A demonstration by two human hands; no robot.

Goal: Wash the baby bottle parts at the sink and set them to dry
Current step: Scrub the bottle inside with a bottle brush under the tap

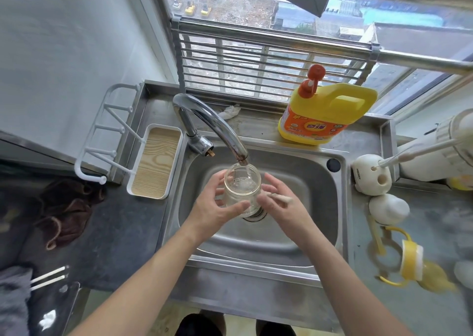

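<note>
A clear glass baby bottle body stands upright over the sink drain, its mouth right under the tap spout, and water runs into it. My left hand grips its left side. My right hand touches its right side and pinches a thin pale stick-like piece between its fingers. On the counter to the right lie a yellow handled collar, a yellow straw and a white dome-shaped part.
The steel sink sits in front of me. A yellow detergent jug stands behind it. A white drying rack with a wooden tray is at the left, a brown cloth beside it. A white brush holder stands at the right.
</note>
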